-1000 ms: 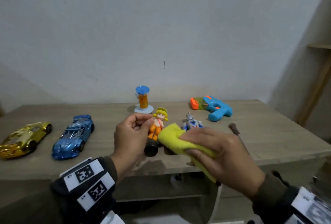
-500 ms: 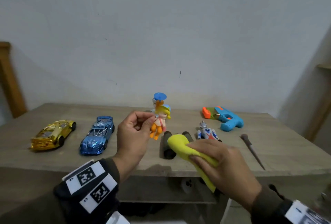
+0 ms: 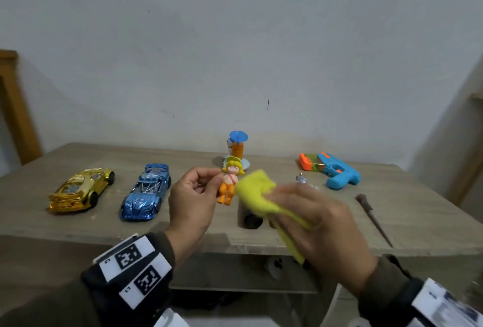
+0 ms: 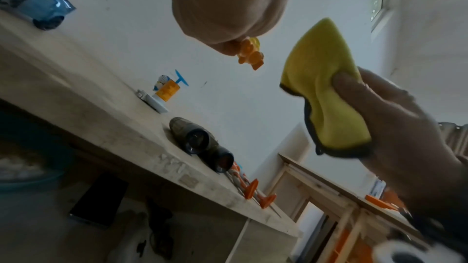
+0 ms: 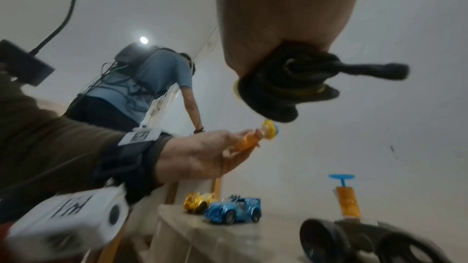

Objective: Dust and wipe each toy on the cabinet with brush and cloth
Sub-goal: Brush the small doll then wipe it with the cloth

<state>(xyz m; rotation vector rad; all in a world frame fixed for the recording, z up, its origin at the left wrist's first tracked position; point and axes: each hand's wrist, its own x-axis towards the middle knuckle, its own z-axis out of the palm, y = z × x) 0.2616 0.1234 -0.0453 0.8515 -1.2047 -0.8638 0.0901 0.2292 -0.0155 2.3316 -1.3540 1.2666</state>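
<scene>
My left hand (image 3: 198, 191) pinches a small doll (image 3: 230, 183) with yellow hair and orange clothes, lifted above the cabinet top (image 3: 78, 224). The doll (image 4: 250, 53) hangs from my fingertips in the left wrist view. My right hand (image 3: 313, 224) grips a folded yellow cloth (image 3: 257, 191) with a dark edge, its tip just right of the doll and close to it. The cloth (image 4: 326, 91) stands apart from the doll in the left wrist view. A thin brown brush (image 3: 372, 218) lies on the cabinet at the right.
On the cabinet stand a gold car (image 3: 79, 192), a blue car (image 3: 147, 191), a blue-topped orange toy (image 3: 237, 147), a blue-and-orange toy gun (image 3: 332, 172), dark toy binoculars (image 4: 200, 143) and a small robot figure (image 3: 302, 177). Another person (image 5: 142, 85) stands behind.
My left hand has lifted the doll off the cabinet and turned it upright. My right hand has brought the cloth up beside it. The view has shifted left and closer.
</scene>
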